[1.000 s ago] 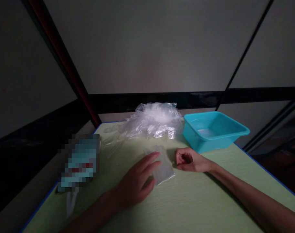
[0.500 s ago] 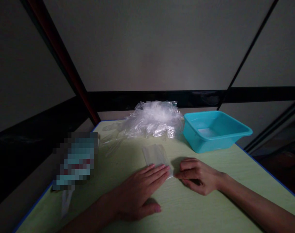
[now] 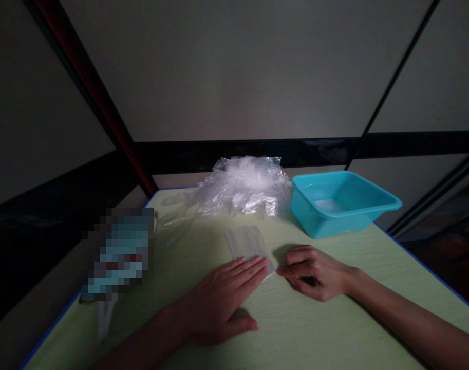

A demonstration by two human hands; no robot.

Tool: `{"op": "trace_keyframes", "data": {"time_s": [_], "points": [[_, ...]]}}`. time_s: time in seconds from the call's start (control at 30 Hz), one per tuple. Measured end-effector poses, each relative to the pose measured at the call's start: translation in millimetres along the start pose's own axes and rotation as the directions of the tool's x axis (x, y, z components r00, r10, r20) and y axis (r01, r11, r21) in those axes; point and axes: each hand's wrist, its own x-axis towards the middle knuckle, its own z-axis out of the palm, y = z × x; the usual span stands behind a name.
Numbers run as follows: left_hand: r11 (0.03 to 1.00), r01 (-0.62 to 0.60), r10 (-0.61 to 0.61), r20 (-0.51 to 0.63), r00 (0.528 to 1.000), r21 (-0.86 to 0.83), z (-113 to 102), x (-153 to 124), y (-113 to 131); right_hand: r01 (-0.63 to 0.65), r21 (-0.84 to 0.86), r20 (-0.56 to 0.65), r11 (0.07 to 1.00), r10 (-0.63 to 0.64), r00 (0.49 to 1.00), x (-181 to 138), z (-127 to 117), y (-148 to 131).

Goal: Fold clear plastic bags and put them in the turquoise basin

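Observation:
A small folded piece of thin clear plastic lies flat on the pale green table, in front of me. My left hand rests palm down with its fingers stretched across the near part of the plastic and its thumb apart on the tabletop. The fingers of my right hand are curled, their tips pinched at the near right corner of the same piece. Behind it sits a loose heap of thin clear plastic, with rounded, finger-like ends spread to the left, like disposable gloves.
At the back right stands a turquoise plastic basin. Along the left edge is a blurred-out, pixelated item with a white strip below it. The table has a blue edge and meets a panelled wall.
The view has tilted very slightly, so everything appears a little higher. Both hands and the plastic stay in nearly the same place.

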Motion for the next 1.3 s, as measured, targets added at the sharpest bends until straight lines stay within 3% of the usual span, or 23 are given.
{"op": "trace_keyframes", "data": {"time_s": [0.27,0.5,0.7,1.07,1.3], "points": [[1.0,0.01,-0.01,0.014,1.0,0.014,-1.3,1.6,1.6,0.014,-0.037,-0.004,0.999,-0.014,1.0,-0.3,3.0,1.6],[1.0,-0.002,0.002,0.001,1.0,0.007,0.6,0.8,-0.2,0.052,-0.093,-0.087,0.994,-0.06,0.994,-1.9,1.4,0.5],[1.0,0.001,-0.001,0.003,1.0,0.02,1.8,1.5,-0.8,0.045,-0.112,-0.005,0.993,-0.046,0.999,-0.4,1.4,0.4],[0.999,0.012,-0.012,-0.004,1.0,0.036,2.2,0.9,-1.5,-0.006,-0.058,0.035,0.998,0.008,0.999,-0.2,1.3,-1.0],[0.981,0.139,-0.129,-0.075,0.989,0.138,-3.6,-4.3,-30.7,-0.029,-0.035,0.028,0.999,0.03,0.999,0.8,1.2,-1.7]]}}
